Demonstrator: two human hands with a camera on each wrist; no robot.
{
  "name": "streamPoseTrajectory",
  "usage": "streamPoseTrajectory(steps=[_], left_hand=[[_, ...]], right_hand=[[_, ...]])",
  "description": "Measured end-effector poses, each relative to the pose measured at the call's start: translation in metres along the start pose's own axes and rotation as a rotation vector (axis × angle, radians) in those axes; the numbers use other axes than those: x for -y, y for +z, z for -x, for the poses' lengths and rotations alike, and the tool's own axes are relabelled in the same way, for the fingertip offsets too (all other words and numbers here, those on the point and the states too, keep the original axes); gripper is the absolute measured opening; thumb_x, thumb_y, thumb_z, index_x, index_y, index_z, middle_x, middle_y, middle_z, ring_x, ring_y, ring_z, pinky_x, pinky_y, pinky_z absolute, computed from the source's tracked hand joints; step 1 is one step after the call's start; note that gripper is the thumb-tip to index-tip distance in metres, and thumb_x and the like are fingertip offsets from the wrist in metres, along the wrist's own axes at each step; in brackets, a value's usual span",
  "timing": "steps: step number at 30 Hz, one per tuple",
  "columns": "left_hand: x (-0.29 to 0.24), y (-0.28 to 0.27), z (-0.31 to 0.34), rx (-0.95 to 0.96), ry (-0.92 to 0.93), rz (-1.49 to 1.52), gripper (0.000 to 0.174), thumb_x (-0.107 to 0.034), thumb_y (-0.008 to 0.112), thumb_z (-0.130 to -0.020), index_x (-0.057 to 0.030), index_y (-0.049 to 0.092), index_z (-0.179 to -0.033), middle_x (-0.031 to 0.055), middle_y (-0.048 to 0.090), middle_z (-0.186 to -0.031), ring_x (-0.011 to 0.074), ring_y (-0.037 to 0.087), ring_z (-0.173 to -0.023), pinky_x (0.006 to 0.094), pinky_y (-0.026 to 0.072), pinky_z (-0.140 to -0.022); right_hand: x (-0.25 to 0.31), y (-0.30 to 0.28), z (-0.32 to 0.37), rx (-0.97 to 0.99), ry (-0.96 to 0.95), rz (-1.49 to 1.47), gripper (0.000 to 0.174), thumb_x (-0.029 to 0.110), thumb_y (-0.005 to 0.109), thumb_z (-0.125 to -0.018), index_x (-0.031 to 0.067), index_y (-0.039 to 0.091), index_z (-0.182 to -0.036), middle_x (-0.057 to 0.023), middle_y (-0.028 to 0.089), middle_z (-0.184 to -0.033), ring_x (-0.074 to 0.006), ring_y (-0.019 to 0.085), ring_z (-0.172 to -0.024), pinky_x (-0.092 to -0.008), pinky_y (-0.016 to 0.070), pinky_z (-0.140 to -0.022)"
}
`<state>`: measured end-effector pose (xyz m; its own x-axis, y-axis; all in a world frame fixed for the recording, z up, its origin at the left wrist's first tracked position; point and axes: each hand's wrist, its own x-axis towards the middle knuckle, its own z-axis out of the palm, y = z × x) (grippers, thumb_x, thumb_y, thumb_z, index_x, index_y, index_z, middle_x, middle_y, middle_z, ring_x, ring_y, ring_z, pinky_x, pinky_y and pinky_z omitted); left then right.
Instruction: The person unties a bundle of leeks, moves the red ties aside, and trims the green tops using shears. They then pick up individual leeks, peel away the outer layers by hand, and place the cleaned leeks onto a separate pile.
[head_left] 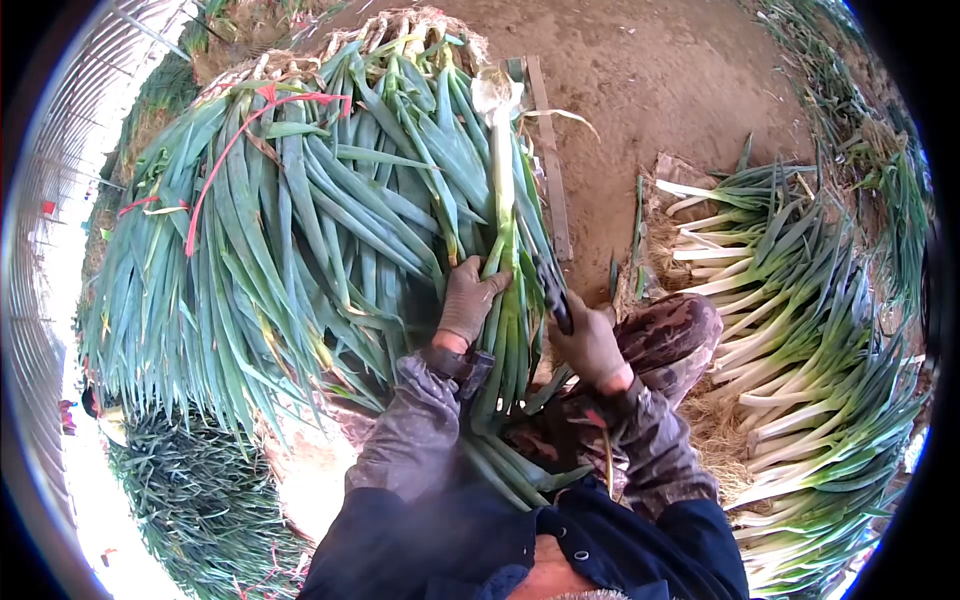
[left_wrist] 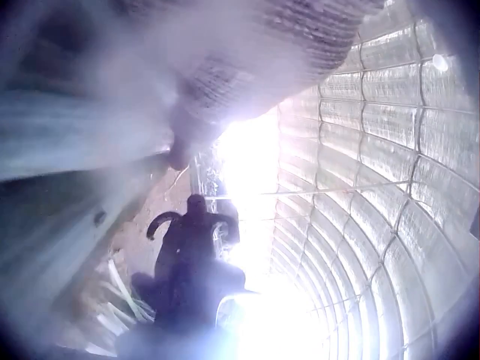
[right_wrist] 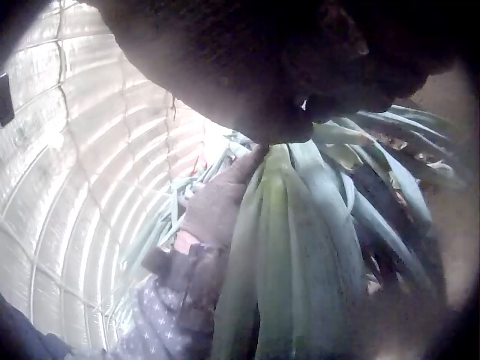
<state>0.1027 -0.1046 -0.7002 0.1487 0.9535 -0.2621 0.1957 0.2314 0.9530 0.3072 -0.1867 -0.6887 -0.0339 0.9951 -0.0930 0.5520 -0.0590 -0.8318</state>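
A long leek point(head_left: 503, 180) lies along the right side of the pile, its pale root end away from me and its green leaves toward my lap. My gloved left hand point(head_left: 468, 300) grips it where the leaves fan out. The right wrist view also shows that left hand point(right_wrist: 217, 199) beside the spread leaves point(right_wrist: 289, 247). Just right of the leek, my gloved right hand point(head_left: 588, 345) holds a dark-handled tool point(head_left: 555, 298) close to the leaves; I cannot tell its exact kind. In the left wrist view, a blurred glove point(left_wrist: 255, 60) fills the top.
A big heap of leeks point(head_left: 270, 200) with a red tie point(head_left: 225, 165) spreads left. Trimmed leeks point(head_left: 770, 350) lie in a row at right. A wooden strip point(head_left: 550, 160) lies on the bare soil point(head_left: 660, 70). More greens point(head_left: 195, 490) sit at lower left.
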Motion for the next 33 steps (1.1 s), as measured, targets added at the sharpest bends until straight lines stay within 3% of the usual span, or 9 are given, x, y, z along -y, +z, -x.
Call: streamPoseTrajectory(steps=[12,17,20,22,24,26,28,29,33], left_hand=[[0.007,0.050,-0.031,-0.081,-0.006,-0.188,0.038,-0.019,0.076,-0.083,0.0097,0.063,-0.104,0.0094,0.068,-0.089,0.0130,0.061,-0.079,0.0290,0.0509,-0.074],[0.009,0.091,-0.053,-0.053,0.045,-0.438,0.037,-0.025,0.076,-0.080,0.0029,0.064,-0.101,0.0217,0.067,-0.088,0.0365,0.066,-0.085,0.0401,0.0503,-0.078],[0.033,0.101,-0.074,0.037,0.252,-0.614,0.044,-0.034,0.075,-0.079,-0.0014,0.062,-0.105,0.0229,0.067,-0.089,0.0415,0.066,-0.088,0.0471,0.0514,-0.076],[-0.033,0.088,-0.072,0.091,0.177,-0.647,0.044,-0.033,0.072,-0.082,-0.0022,0.060,-0.111,0.0240,0.067,-0.094,0.0424,0.065,-0.093,0.0488,0.0515,-0.078],[-0.079,0.066,-0.098,-0.160,0.282,-0.718,0.037,-0.023,0.065,-0.088,-0.0018,0.059,-0.117,0.0201,0.068,-0.101,0.0380,0.068,-0.091,0.0474,0.0527,-0.078],[-0.108,0.038,-0.150,-0.375,0.374,-0.903,0.035,-0.018,0.063,-0.086,-0.0023,0.060,-0.117,0.0198,0.066,-0.110,0.0350,0.067,-0.094,0.0478,0.0522,-0.084],[-0.139,0.021,-0.205,-0.453,0.199,-1.147,0.042,-0.023,0.067,-0.083,-0.0016,0.060,-0.118,0.0194,0.060,-0.123,0.0345,0.061,-0.110,0.0474,0.0466,-0.095],[-0.153,0.017,-0.228,-0.407,0.072,-1.256,0.051,-0.028,0.067,-0.085,-0.0014,0.057,-0.127,0.0181,0.055,-0.135,0.0318,0.056,-0.121,0.0461,0.0435,-0.101],[-0.131,-0.003,-0.321,-0.451,-0.096,-1.597,0.083,-0.047,0.071,-0.084,-0.0006,0.038,-0.145,0.0234,0.044,-0.146,0.0378,0.052,-0.128,0.0490,0.0382,-0.110]], right_hand=[[0.004,-0.049,-0.115,0.025,0.044,0.017,0.035,0.028,0.066,-0.082,0.0011,0.062,-0.104,-0.0268,0.068,-0.095,-0.0448,0.065,-0.095,-0.0483,0.0515,-0.082],[-0.005,-0.064,-0.160,0.090,0.056,0.074,0.035,0.029,0.064,-0.081,0.0012,0.065,-0.102,-0.0257,0.069,-0.090,-0.0442,0.066,-0.091,-0.0461,0.0520,-0.081],[-0.018,-0.071,-0.159,0.131,0.083,0.014,0.035,0.029,0.064,-0.082,0.0005,0.065,-0.102,-0.0240,0.069,-0.086,-0.0405,0.068,-0.086,-0.0438,0.0524,-0.079],[-0.016,-0.077,-0.142,0.124,0.098,-0.211,0.033,0.026,0.064,-0.085,-0.0010,0.063,-0.103,-0.0198,0.068,-0.081,-0.0311,0.068,-0.077,-0.0393,0.0522,-0.074],[-0.029,-0.075,-0.140,0.086,0.077,-0.185,0.027,0.019,0.065,-0.086,-0.0039,0.059,-0.099,-0.0070,0.056,-0.071,-0.0160,0.053,-0.065,-0.0339,0.0474,-0.063],[-0.004,-0.084,-0.132,0.184,0.153,-0.214,0.035,0.016,0.063,-0.086,-0.0035,0.058,-0.114,-0.0057,0.054,-0.072,-0.0157,0.051,-0.065,-0.0327,0.0476,-0.064],[-0.018,-0.066,-0.133,0.205,0.072,-0.221,0.038,0.015,0.062,-0.085,-0.0030,0.057,-0.119,-0.0073,0.056,-0.074,-0.0178,0.053,-0.067,-0.0333,0.0487,-0.067],[-0.001,-0.072,-0.128,0.151,0.048,-0.199,0.035,0.017,0.065,-0.080,-0.0019,0.058,-0.109,-0.0229,0.064,-0.081,-0.0344,0.067,-0.076,-0.0413,0.0522,-0.075],[-0.009,-0.064,-0.133,0.212,0.026,-0.151,0.048,0.018,0.064,-0.080,0.0005,0.056,-0.124,-0.0254,0.066,-0.084,-0.0415,0.068,-0.084,-0.0450,0.0523,-0.077]])
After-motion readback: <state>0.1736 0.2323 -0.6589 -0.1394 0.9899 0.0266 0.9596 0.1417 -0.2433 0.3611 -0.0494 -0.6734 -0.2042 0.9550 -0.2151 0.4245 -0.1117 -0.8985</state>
